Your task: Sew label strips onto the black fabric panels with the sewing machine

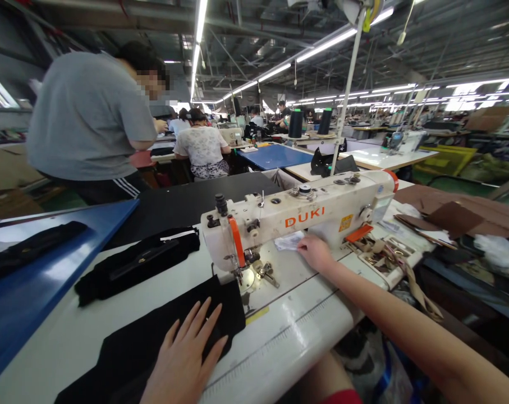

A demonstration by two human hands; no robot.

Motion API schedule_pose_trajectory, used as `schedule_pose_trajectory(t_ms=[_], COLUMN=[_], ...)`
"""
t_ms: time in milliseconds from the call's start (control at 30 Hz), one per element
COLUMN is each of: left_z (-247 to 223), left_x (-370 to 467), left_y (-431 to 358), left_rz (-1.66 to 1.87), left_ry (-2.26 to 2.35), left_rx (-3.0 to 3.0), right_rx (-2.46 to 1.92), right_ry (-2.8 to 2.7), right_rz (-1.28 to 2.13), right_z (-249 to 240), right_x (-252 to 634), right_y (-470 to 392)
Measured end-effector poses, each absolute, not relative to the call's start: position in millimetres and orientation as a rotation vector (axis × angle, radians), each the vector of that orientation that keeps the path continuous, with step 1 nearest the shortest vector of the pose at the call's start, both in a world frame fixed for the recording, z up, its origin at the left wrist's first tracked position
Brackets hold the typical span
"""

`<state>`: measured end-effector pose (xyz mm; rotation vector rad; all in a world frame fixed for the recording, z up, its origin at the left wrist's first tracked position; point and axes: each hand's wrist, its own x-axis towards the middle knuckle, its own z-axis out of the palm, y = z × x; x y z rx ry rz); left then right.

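Note:
My left hand [187,348] lies flat with fingers spread on a black fabric panel [153,342], left of the needle area. The panel's far corner reaches close to the presser foot of a white DUKI sewing machine [275,224]. Beneath the machine's arm, my right hand [315,252] is closed, fingertips pinched at the right end of a thin white piece [288,241], perhaps paper or plastic. Exactly what lies between those fingertips is partly hidden. A folded black fabric piece [136,261] with a white strip on it rests behind the panel, on the white tabletop [47,336].
An open tray [384,261] of straps and small parts sits at the right. Brown material [460,210] lies beyond it. A blue board [69,269] slants along the left. A person in a grey shirt [94,118] stands nearby at far left; another sits ahead.

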<state>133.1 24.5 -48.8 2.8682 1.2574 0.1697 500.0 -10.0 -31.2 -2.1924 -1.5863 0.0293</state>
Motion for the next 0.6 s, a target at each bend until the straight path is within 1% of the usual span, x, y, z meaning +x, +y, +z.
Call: schedule_pose_trajectory(t_ms=[367,433,500,600], left_z=[-48,-47,-40,-22], left_x=[132,130,130,142], left_y=[26,26,20,2], left_rz=[0.166,0.292,0.542,0.914], left_ry=[1.253,1.242,1.175,0.867], left_rx=[2.915,2.979,3.080,3.234], right_rx=[-2.138,-2.101,-2.046,-1.845], right_ry=[-1.456,-1.500,-1.576,-1.836], right_rz=[0.010,-0.012,-0.016,-0.083], right_z=[-23,-18,-14,-14], right_x=[505,499,484,444], right_y=[-11,-18,-29,-48])
